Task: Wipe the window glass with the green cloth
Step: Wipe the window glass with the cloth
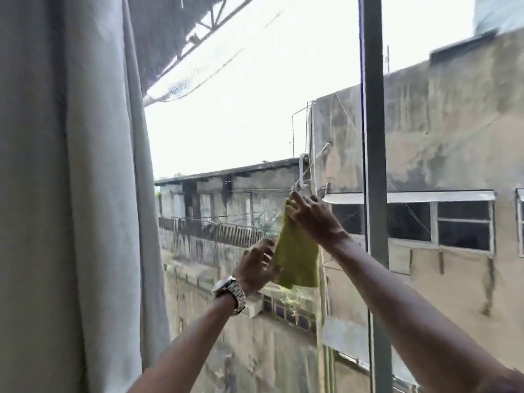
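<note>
The green cloth (297, 256) hangs flat in front of the window glass (241, 131), near the middle of the pane. My right hand (312, 217) pinches its top corner from the right. My left hand (256, 265), with a metal watch on the wrist, grips the cloth's lower left edge. A faint green reflection shows in the glass just below the cloth. Whether the cloth touches the glass I cannot tell.
A grey curtain (71, 194) fills the left side, close to my left arm. A vertical grey window frame bar (374, 165) stands right of the cloth, behind my right forearm. Weathered buildings show outside through the glass.
</note>
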Demonstrator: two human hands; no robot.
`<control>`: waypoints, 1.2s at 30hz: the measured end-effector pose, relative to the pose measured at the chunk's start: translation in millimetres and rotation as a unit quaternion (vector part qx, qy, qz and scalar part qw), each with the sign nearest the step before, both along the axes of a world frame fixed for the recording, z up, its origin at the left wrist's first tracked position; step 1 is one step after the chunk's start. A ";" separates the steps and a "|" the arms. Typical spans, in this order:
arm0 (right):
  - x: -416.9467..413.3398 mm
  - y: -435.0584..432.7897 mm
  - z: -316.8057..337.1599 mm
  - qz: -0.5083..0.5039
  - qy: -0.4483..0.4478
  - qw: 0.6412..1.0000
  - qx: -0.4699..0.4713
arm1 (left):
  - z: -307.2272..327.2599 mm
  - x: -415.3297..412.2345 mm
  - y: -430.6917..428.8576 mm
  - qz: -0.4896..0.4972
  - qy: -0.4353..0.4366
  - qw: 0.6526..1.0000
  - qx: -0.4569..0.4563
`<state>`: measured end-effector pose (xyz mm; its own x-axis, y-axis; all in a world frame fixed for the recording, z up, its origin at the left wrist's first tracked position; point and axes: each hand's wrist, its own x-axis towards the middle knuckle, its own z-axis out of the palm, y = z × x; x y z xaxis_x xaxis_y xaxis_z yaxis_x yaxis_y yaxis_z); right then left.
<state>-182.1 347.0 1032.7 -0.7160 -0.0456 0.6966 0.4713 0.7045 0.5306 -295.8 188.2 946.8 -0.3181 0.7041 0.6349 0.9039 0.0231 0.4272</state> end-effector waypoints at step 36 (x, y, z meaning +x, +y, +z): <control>-175.3 5.8 -172.7 0.123 0.074 0.989 0.033 | 33.2 -247.0 31.1 0.253 0.331 0.884 0.210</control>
<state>-357.5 352.7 860.0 -0.5676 -0.2541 0.7831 0.3665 0.7738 0.5167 -542.8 219.3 980.0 0.0150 0.2365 0.9715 0.8784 0.4611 -0.1258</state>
